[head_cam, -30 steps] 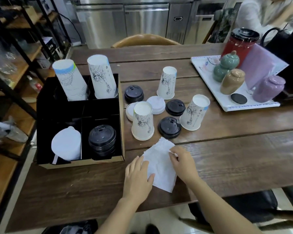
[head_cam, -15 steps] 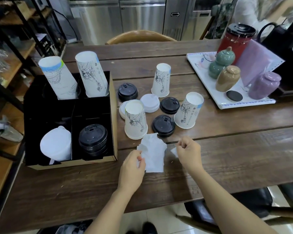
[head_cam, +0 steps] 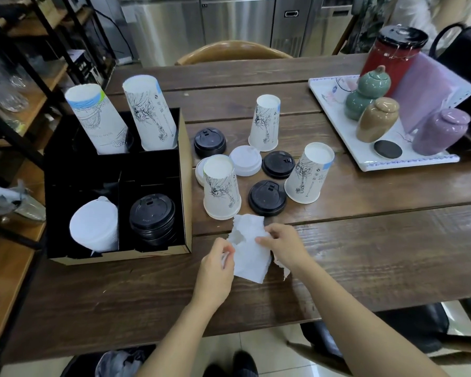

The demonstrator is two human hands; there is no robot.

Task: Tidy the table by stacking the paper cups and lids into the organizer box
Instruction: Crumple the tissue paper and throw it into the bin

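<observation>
- Both hands hold a white paper napkin (head_cam: 249, 251) just above the near part of the wooden table (head_cam: 365, 268).
- The left hand (head_cam: 215, 270) is closed, and its fingers pinch the left edge of the napkin.
- The right hand (head_cam: 283, 246) is curled over the right side of the napkin and pinches it too.
- The organizer box (head_cam: 186, 186) is black inside and sits on the left part of the table.
- Two tall stacks of paper cups (head_cam: 150, 112) stand upside down in the back parts of the box and lean a bit.
- In the front left part is a stack of white lids (head_cam: 94, 229), tipped on its side.
- In the front right part is a stack of black lids (head_cam: 152, 217).
- Three loose cups (head_cam: 221, 190) stand upside down on the table, just right of the box.
- Three loose black lids (head_cam: 267, 197) and two loose white lids (head_cam: 245, 164) lie among those cups.
- The nearest cup touches one white lid, and the napkin is just in front of it.
- A white tray (head_cam: 337, 126) with small jars sits far to the right.
</observation>
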